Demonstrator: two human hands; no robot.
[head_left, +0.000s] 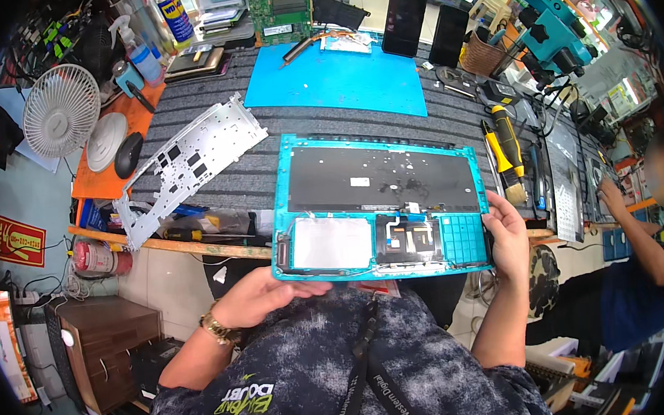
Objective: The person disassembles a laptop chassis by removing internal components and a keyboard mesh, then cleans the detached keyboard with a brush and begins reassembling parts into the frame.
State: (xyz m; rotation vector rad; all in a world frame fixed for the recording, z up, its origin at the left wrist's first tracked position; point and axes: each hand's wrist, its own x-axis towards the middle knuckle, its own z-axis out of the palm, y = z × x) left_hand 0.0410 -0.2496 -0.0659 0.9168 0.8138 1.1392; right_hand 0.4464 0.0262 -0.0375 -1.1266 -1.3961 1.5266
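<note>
Both hands hold a teal laptop shell (378,204), inner side up, above the bench (266,166) edge: the left hand (265,295) grips its 7 o'clock corner, the right hand (506,237) its 4 o'clock edge. At 2 o'clock, a wicker basket (482,55) holds tools.

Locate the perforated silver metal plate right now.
In the head view, the silver metal plate lies tilted on the grey bench mat, left of the teal laptop cover, right of the white fan.
</note>
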